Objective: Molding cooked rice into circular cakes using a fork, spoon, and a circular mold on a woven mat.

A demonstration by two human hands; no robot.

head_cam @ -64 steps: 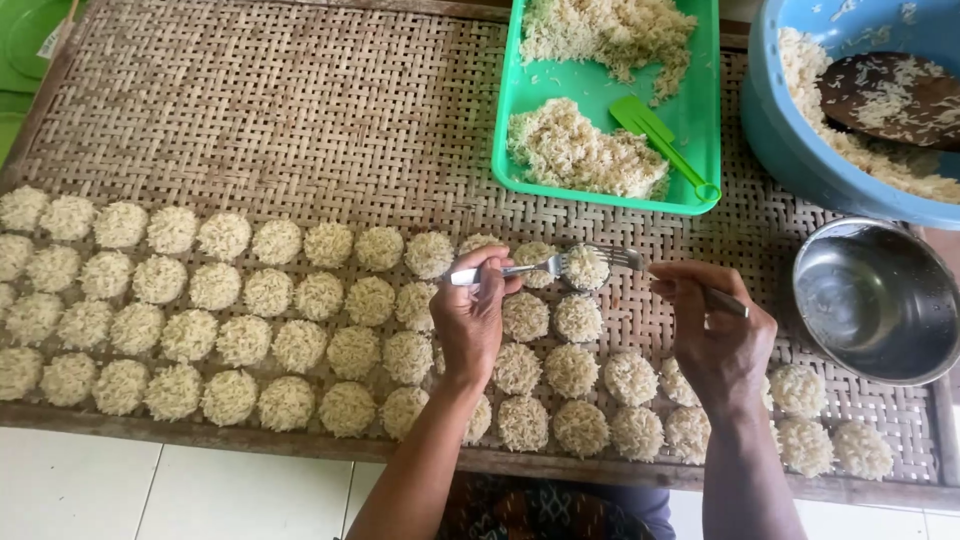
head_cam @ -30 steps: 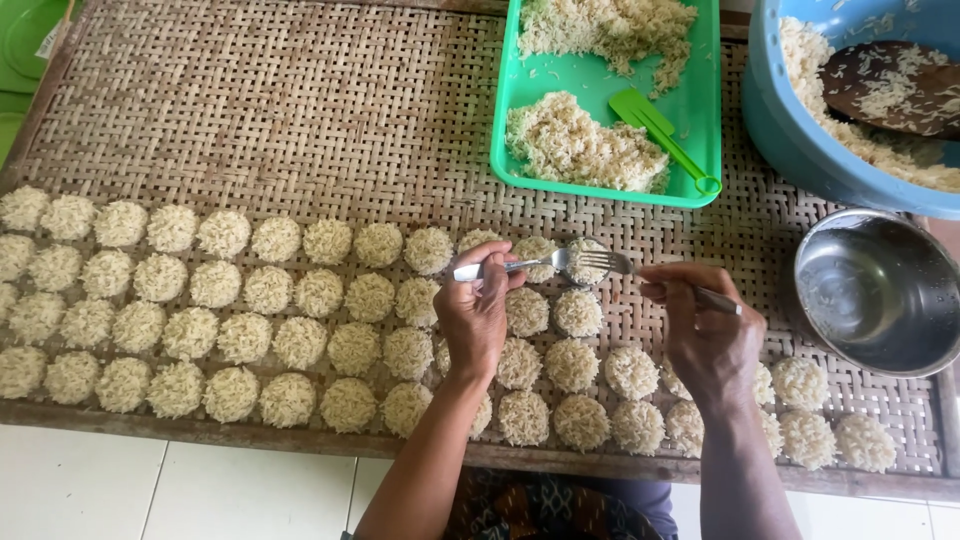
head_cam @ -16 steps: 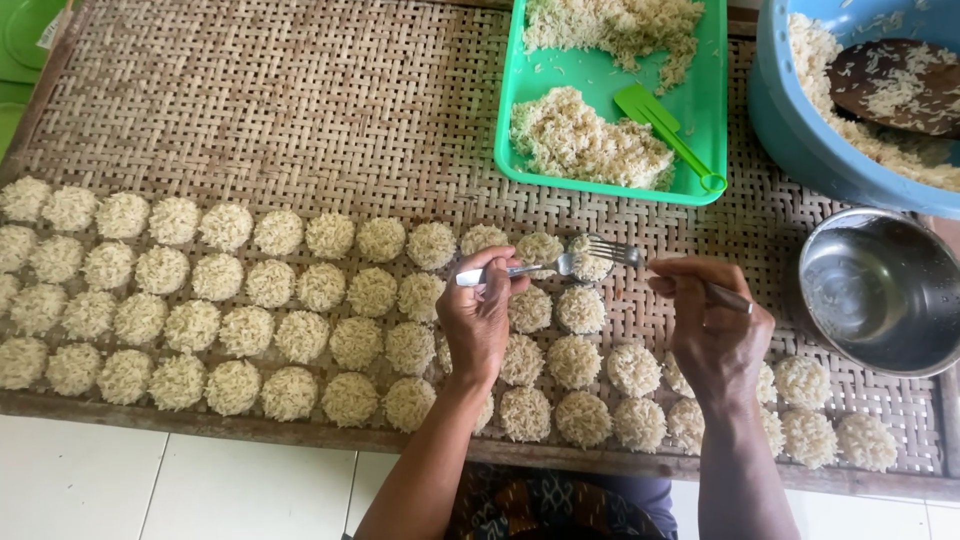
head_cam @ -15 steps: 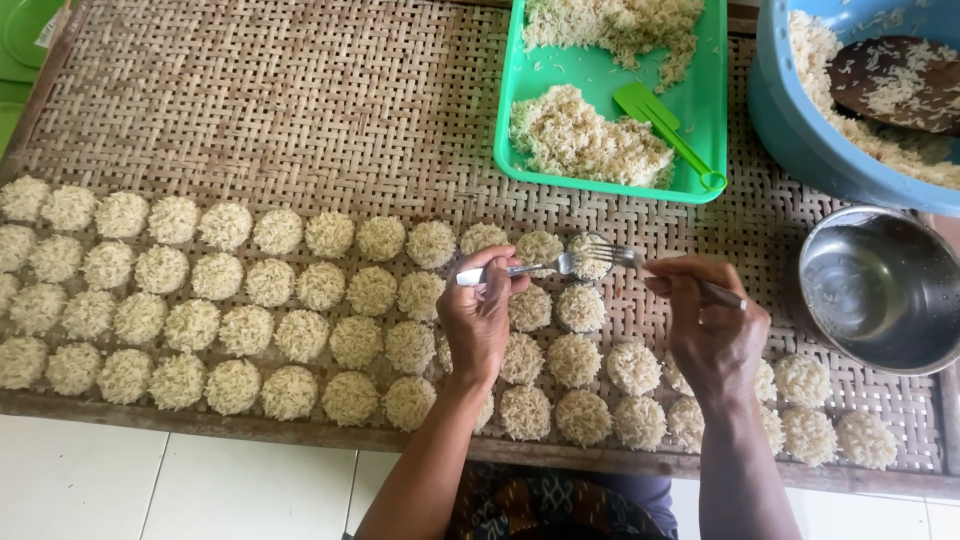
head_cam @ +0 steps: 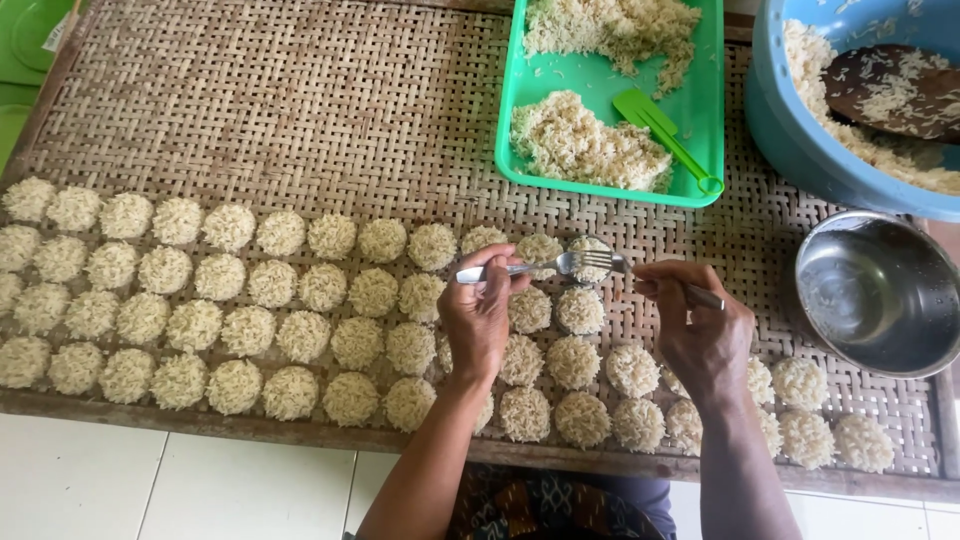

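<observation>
Both hands sit almost where they were a moment ago; only the round rice patty between the two utensils has settled a little lower onto the mat. Closed around a slim metal fork, the left hand pinches its handle between thumb and curled fingers, tines pointing toward the other hand. The right hand is likewise closed on the handle of a metal spoon, whose bowl meets the fork's tines. Caught between those two tips is the small round patty of pale cooked rice, resting on the brown woven bamboo mat.

Below and to the left of the left fingers, rows of finished round rice patties lie close together. Beyond the fingertips stands a green rectangular plastic tray with heaps of loose rice and a green plastic spatula. Just right of the right hand is a shiny steel bowl; farther beyond it, a blue plastic basin holds more rice.
</observation>
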